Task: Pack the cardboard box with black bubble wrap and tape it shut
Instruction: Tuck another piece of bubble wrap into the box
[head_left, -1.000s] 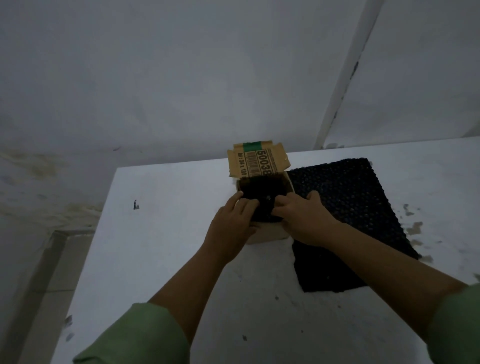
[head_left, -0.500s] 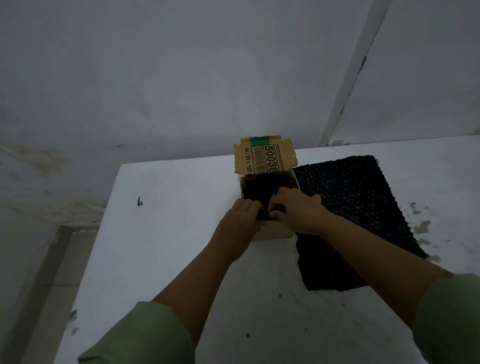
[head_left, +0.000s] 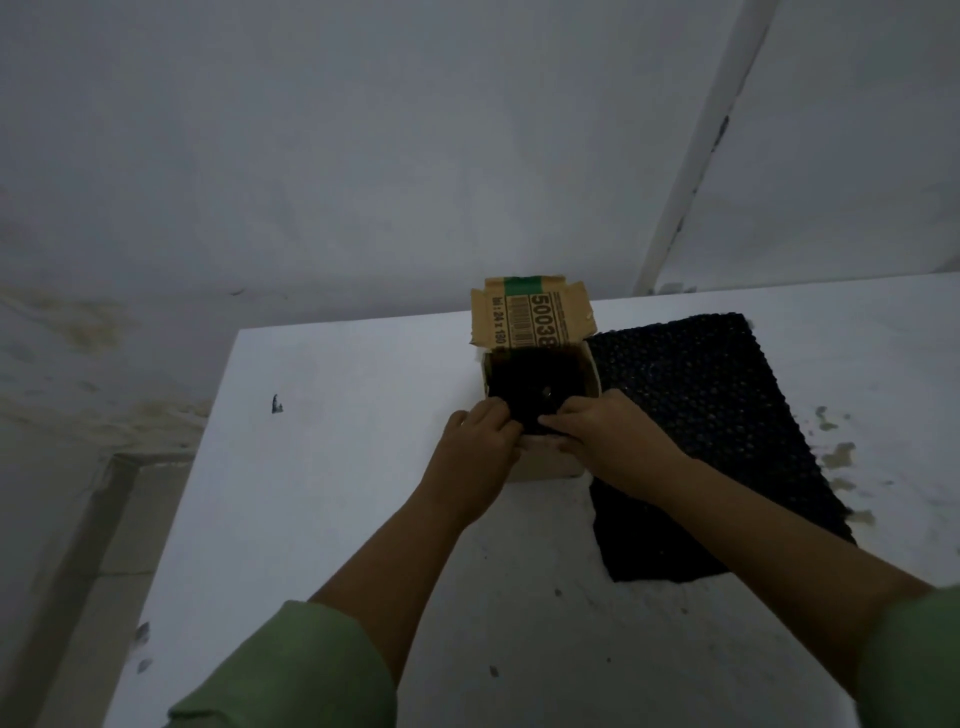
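A small cardboard box (head_left: 545, 470) stands open on the white table (head_left: 332, 467), its printed far flap (head_left: 530, 319) raised. Black bubble wrap (head_left: 535, 384) fills the inside of the box. Both hands meet at the box's near rim. My left hand (head_left: 475, 449) curls its fingers over the near edge of the wrap from the left. My right hand (head_left: 610, 434) pinches the same edge from the right, its fingers pointing left. A second, flat sheet of black bubble wrap (head_left: 722, 415) lies on the table right of the box, partly under my right forearm.
The table's left edge (head_left: 197, 493) drops to a pale floor. A grey wall rises just behind the box. Brownish stains (head_left: 836, 457) mark the table right of the flat sheet. No tape is in view.
My right hand, which reached deeper into the box half a second ago, has drawn back to the near rim. My left hand stays at the near left corner.
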